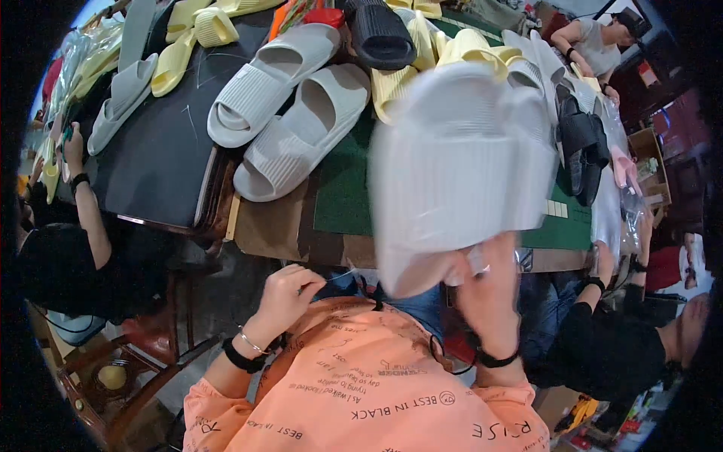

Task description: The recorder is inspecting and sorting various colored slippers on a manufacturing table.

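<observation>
1. A crowded work table (pixel 343 188) with a dark green mat and a black sheet fills the upper view, heaped with ribbed foam slide sandals in grey, pale yellow and black. Other people sit around it: one in black at the left edge, one in black at the lower right, another in grey at the far top right.
2. The right hand (pixel 489 294) holds a large white ribbed foam slide sandal (pixel 459 173) up close to the camera, blurred, above the table's near edge. The fingers are closed on its lower end, the thumb pressed against the sole; gripping it there leaves the strap and most of the sole exposed to view.
3. The left hand (pixel 286 294) hangs lower, just off the table's near edge above the lap, apart from the sandal. Its fingers are curled loosely inward; whether they pinch anything small, I cannot tell.
4. Two grey ribbed slide sandals (pixel 290 113) lie side by side on the table beyond the left hand, straps up, as a matched pair.
5. Both wrists wear black bands, and the person's peach printed shirt (pixel 369 392) fills the lower frame.
</observation>
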{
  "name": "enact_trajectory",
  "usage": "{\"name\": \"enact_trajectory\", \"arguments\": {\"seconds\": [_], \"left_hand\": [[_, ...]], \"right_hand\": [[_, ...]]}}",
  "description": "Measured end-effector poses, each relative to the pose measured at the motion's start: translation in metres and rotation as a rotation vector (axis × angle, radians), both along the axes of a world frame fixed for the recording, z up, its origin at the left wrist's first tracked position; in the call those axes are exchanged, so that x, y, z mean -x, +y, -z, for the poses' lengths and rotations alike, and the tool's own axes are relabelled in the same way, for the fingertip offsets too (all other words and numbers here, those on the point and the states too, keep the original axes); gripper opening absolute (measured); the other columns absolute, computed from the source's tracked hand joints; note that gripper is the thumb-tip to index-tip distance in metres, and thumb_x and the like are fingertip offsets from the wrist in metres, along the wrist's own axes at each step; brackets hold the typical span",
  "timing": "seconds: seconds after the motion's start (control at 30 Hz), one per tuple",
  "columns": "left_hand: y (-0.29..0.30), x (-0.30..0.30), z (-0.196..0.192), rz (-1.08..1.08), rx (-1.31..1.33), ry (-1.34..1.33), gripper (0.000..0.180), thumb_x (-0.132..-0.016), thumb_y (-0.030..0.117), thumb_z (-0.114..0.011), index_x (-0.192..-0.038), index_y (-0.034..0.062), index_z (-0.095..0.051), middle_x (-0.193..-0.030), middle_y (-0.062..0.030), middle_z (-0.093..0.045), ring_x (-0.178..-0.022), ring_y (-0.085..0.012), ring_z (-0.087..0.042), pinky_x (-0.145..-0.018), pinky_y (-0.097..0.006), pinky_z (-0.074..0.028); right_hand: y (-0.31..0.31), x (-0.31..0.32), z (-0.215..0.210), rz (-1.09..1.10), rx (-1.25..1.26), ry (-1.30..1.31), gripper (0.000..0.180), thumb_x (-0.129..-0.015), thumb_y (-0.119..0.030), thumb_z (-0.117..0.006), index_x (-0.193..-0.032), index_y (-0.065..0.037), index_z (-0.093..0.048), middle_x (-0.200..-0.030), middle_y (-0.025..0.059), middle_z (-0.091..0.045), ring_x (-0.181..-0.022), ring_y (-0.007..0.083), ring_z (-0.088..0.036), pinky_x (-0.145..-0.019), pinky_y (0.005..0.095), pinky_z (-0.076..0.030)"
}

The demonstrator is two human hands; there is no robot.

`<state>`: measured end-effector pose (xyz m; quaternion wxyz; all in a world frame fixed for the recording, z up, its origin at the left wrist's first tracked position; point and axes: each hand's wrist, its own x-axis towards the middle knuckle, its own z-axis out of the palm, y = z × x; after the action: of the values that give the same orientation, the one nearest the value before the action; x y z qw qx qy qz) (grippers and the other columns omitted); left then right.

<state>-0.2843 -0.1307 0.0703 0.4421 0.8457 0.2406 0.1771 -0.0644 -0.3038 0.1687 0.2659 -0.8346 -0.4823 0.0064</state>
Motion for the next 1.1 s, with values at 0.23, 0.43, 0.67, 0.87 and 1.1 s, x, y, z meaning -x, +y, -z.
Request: {"name": "enact_trajectory", "arguments": {"seconds": [0.23,0.43,0.67,0.87,1.1], "left_hand": [[0.017,0.125,0.07,-0.239,-0.186,0.536,0.013,-0.073,0.017,-0.058,-0.073,0.0048,-0.063,-0.072,-0.0155,-0.061,-0.071,-0.0319,-0.059,-0.062,-0.039,-0.046],[0.026,0.278,0.23,-0.229,-0.366,1.061,0.02,-0.075,0.019,-0.055,-0.079,0.0014,-0.065,-0.08,-0.0185,-0.062,-0.081,-0.0321,-0.061,-0.066,-0.041,-0.05],[0.034,0.095,0.01,0.035,0.027,0.634,0.023,-0.083,0.018,-0.054,-0.086,-0.0034,-0.061,-0.085,-0.0197,-0.062,-0.081,-0.0324,-0.061,-0.069,-0.037,-0.047],[0.042,-0.046,-0.075,0.26,0.063,0.359,0.024,-0.085,0.016,-0.054,-0.098,-0.0033,-0.059,-0.085,-0.0179,-0.063,-0.079,-0.0249,-0.063,-0.069,-0.03,-0.047],[0.042,-0.13,-0.045,0.291,0.213,-0.051,0.04,-0.087,0.02,-0.054,-0.118,-0.0048,-0.047,-0.101,-0.0167,-0.061,-0.09,-0.0183,-0.06,-0.078,-0.029,-0.047]], "right_hand": [[-0.09,-0.174,0.016,0.539,-0.437,0.099,0.041,-0.089,-0.017,-0.048,-0.122,0.007,-0.043,-0.114,0.0163,-0.052,-0.103,0.0231,-0.05,-0.091,0.0274,-0.035],[-0.129,-0.265,0.105,0.615,-0.171,0.197,0.034,-0.083,-0.025,-0.055,-0.105,0.001,-0.057,-0.079,0.0178,-0.06,-0.074,0.0268,-0.057,-0.071,0.0347,-0.043],[-0.034,-0.192,-0.007,0.402,0.382,-0.404,0.033,-0.083,-0.031,-0.051,-0.083,0.0,-0.061,-0.078,0.0201,-0.062,-0.074,0.0368,-0.06,-0.067,0.0421,-0.049],[0.094,-0.166,0.047,0.147,-0.145,1.278,0.051,-0.083,-0.046,-0.055,-0.108,-0.001,-0.049,-0.098,0.0141,-0.058,-0.082,0.0217,-0.06,-0.066,0.0302,-0.05],[0.119,-0.125,0.063,0.132,-1.049,1.526,0.032,-0.083,-0.014,-0.059,-0.111,-0.005,-0.044,-0.104,0.0111,-0.055,-0.092,0.0195,-0.058,-0.072,0.0305,-0.05]]}}
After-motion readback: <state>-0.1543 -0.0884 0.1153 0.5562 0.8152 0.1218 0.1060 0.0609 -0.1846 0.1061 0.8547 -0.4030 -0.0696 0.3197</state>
